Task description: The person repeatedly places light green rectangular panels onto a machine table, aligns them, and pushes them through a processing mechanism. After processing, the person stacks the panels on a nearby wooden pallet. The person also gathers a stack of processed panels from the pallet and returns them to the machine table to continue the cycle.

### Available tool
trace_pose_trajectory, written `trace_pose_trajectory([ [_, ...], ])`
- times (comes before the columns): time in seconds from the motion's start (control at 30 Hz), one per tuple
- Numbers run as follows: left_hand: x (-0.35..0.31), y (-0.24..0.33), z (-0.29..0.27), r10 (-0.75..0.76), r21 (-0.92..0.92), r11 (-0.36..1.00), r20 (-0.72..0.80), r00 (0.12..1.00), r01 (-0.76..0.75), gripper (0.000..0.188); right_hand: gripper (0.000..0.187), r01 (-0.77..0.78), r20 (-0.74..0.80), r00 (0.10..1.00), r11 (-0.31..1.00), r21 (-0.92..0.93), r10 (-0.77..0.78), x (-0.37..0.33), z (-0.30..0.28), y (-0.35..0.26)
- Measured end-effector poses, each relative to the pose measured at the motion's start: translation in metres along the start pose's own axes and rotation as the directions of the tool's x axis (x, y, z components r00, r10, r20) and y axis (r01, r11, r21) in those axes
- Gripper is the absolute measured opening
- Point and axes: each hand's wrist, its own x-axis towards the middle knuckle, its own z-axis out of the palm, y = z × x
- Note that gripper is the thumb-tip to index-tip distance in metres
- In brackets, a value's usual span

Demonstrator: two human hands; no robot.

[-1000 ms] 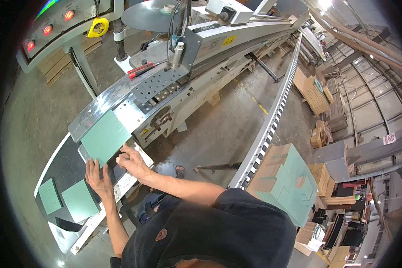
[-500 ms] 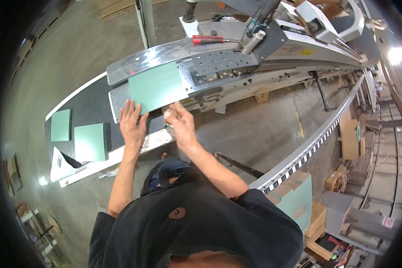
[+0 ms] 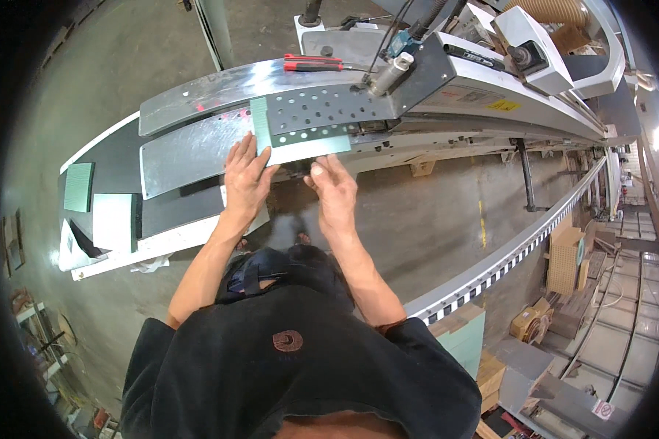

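A pale green board (image 3: 304, 149) lies on the machine's metal bed (image 3: 190, 150), mostly beneath a grey perforated plate (image 3: 359, 104). Only its left strip and near edge stick out. My left hand (image 3: 246, 181) rests against the board's left end, fingers stretched out and pointing away from me. Beside the board's near edge is my right hand (image 3: 335, 196), with loosely bent fingers and the thumb apart. Its fingertips are at or just below that edge; whether they touch it I cannot tell. Neither hand grasps anything.
Two more green boards, one smaller (image 3: 78, 186) and one nearer (image 3: 113, 221), lie on a black surface at left. A shiny metal fence (image 3: 212, 89) runs along the far side, with a red-handled tool (image 3: 313, 64) on top. A striped rail (image 3: 490, 275) crosses at right.
The green board has slid right under the perforated plate, so much less of it shows. Both hands have moved right along with it. The view has shifted slightly.
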Motion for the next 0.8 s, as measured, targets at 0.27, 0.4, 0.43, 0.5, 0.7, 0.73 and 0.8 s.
trace_pose_trajectory([
  [0.27, 0.032, 0.057, 0.073, 0.035, -0.143, 0.989, -0.007, 0.999, -0.036, 0.038, 0.057, 0.039, -0.124, 0.991, 0.998, -0.043, -0.044, 0.034, -0.070, -0.052],
  [0.4, 0.046, 0.075, 0.099, 0.083, -0.156, 0.984, -0.048, 0.995, -0.090, 0.035, 0.057, 0.118, -0.143, 0.982, 0.991, -0.068, -0.127, 0.045, -0.091, -0.064],
  [0.43, 0.051, 0.081, 0.107, 0.058, -0.190, 0.980, -0.011, 0.998, -0.059, 0.036, 0.057, 0.157, -0.134, 0.977, 0.985, -0.069, -0.165, 0.052, -0.101, -0.065],
  [0.5, 0.059, 0.093, 0.117, -0.001, -0.245, 0.969, 0.060, 0.998, 0.016, 0.037, 0.061, 0.185, -0.156, 0.967, 0.978, -0.099, -0.199, 0.065, -0.117, -0.066],
  [0.7, 0.042, 0.088, 0.071, 0.230, -0.278, 0.928, -0.096, 0.968, -0.248, 0.035, 0.058, 0.145, -0.247, 0.957, 0.988, -0.050, -0.153, 0.043, -0.099, -0.052],
  [0.73, 0.027, 0.086, 0.046, 0.252, -0.327, 0.908, -0.074, 0.965, -0.262, 0.034, 0.053, 0.101, -0.194, 0.975, 0.994, -0.048, -0.109, 0.031, -0.096, -0.042],
  [0.8, -0.005, 0.073, -0.007, 0.234, -0.391, 0.893, -0.022, 0.972, -0.224, 0.030, 0.045, -0.030, -0.089, 0.996, 0.996, -0.082, 0.023, 0.009, -0.083, -0.014],
])
